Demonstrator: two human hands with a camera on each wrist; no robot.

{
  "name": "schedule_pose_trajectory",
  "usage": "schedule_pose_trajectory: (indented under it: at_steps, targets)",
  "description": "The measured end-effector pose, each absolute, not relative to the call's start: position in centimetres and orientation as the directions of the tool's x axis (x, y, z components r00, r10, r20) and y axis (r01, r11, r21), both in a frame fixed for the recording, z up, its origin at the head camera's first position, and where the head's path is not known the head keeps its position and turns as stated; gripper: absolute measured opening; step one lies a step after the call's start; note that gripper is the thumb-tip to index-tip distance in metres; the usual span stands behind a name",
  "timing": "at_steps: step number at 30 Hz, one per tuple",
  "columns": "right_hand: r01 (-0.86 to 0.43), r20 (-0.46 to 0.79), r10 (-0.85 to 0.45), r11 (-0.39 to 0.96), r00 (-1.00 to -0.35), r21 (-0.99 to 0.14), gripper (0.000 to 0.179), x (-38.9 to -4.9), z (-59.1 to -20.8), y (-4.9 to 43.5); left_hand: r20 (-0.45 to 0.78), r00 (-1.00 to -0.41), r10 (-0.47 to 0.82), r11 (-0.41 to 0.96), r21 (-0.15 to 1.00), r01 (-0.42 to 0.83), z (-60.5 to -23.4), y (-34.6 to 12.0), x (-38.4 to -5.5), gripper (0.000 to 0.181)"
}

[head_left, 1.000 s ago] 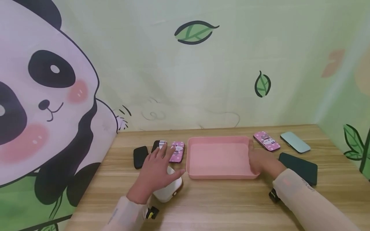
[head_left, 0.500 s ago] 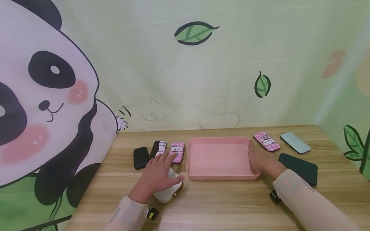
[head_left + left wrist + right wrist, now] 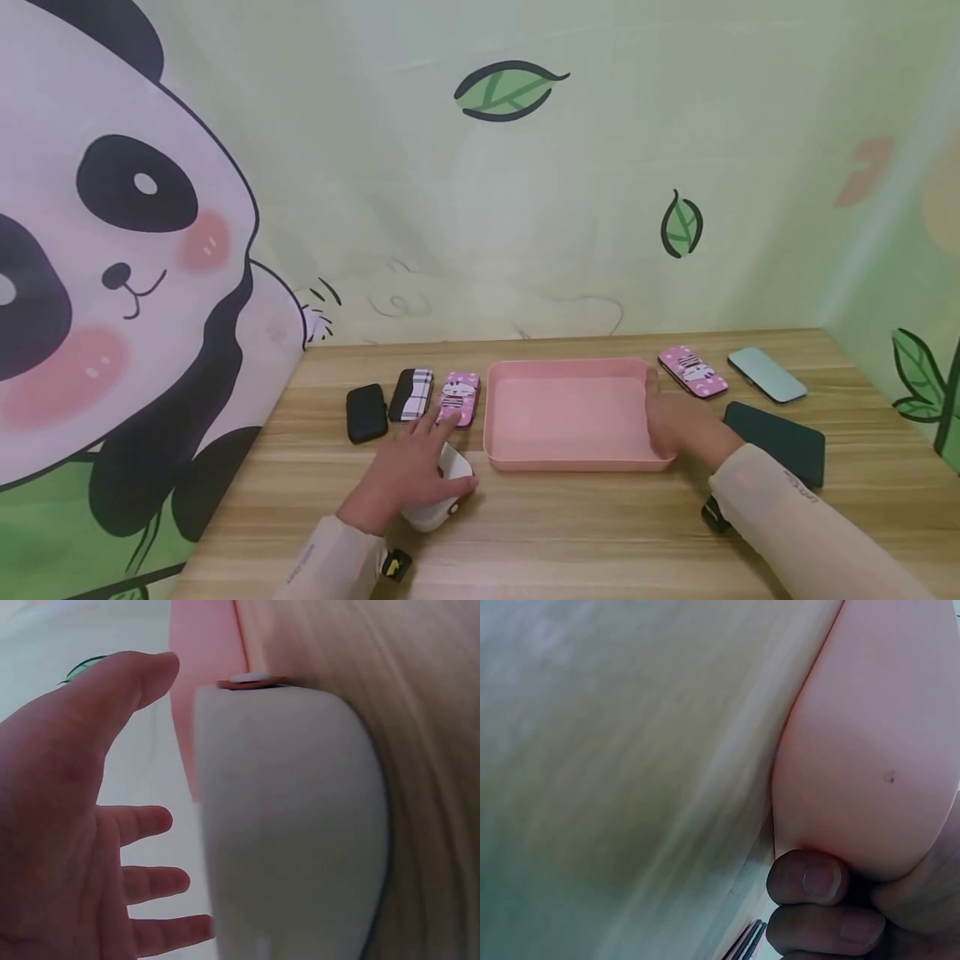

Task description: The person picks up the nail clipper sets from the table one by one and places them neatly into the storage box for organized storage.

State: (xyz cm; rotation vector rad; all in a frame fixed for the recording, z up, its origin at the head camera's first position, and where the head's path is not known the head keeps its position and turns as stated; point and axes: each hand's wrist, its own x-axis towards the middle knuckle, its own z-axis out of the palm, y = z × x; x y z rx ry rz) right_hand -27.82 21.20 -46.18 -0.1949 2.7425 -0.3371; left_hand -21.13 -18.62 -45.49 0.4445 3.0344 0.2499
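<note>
My left hand (image 3: 405, 473) hovers over a white rounded case (image 3: 435, 502) with a brown tab, near the table's front left. Its fingers are spread; in the left wrist view the palm stands apart from the white case (image 3: 292, 795), though one fingertip overlaps its edge. With curled fingers my right hand (image 3: 686, 425) grips the right wall of a shallow pink tray (image 3: 577, 463). The right wrist view has those fingers (image 3: 814, 881) against the outside of the tray's corner. The tray's inside shows bare pink.
Left of the tray lie a black case (image 3: 366, 413), a black-and-plaid case (image 3: 411, 395) and a pink patterned case (image 3: 459, 398). On its right are another pink patterned case (image 3: 692, 372), a pale blue case (image 3: 767, 375) and a dark green case (image 3: 780, 442), partly behind the right forearm.
My left hand has drawn slightly back toward the front, uncovering more of the plaid and pink cases. My right hand keeps its grip on the tray, which stays in place.
</note>
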Motion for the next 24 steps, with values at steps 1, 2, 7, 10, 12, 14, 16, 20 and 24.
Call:
schedule_pose_trajectory:
  at_steps: [1, 2, 7, 10, 12, 14, 16, 20, 24]
  targets:
    - [-0.091, -0.343, -0.180, 0.962, -0.922, -0.259, 0.092, -27.8, -46.2, 21.2, -0.057, -0.956, 0.288, 0.944, 0.182, 0.274, -45.6, -18.6, -21.1, 0.098]
    - [-0.090, -0.344, -0.179, 0.962, -0.922, -0.259, 0.093, -27.8, -46.3, 21.2, -0.077, -0.955, 0.285, 0.944, 0.193, 0.266, -45.7, -18.6, -21.1, 0.099]
    - [-0.106, -0.342, -0.191, 0.962, -0.920, -0.252, 0.090, -27.7, -46.5, 21.2, -0.138, -0.951, 0.278, 0.942, 0.231, 0.242, -46.2, -18.6, -21.0, 0.101]
    - [-0.107, -0.336, -0.190, 0.962, -0.922, -0.251, 0.090, -27.6, -46.6, 21.2, -0.132, -0.951, 0.280, 0.942, 0.227, 0.246, -46.6, -18.7, -21.1, 0.100]
    - [-0.098, -0.335, -0.184, 0.962, -0.924, -0.257, 0.091, -27.6, -46.6, 21.2, -0.119, -0.951, 0.287, 0.941, 0.220, 0.256, -46.7, -18.8, -21.2, 0.099]
    - [-0.091, -0.335, -0.179, 0.961, -0.925, -0.262, 0.093, -27.6, -46.6, 21.2, -0.109, -0.950, 0.294, 0.940, 0.211, 0.267, -46.7, -18.9, -21.2, 0.098]
    - [-0.090, -0.337, -0.179, 0.961, -0.924, -0.263, 0.092, -27.7, -46.5, 21.2, -0.106, -0.949, 0.297, 0.940, 0.207, 0.271, -46.7, -18.9, -21.2, 0.097]
    - [-0.104, -0.343, -0.186, 0.964, -0.921, -0.244, 0.090, -27.8, -46.5, 21.3, -0.109, -0.947, 0.303, 0.939, 0.204, 0.277, -46.7, -19.0, -21.0, 0.097]
    - [-0.115, -0.339, -0.190, 0.966, -0.921, -0.231, 0.088, -27.9, -46.3, 21.3, -0.113, -0.944, 0.310, 0.939, 0.194, 0.285, -46.9, -19.1, -21.0, 0.097]
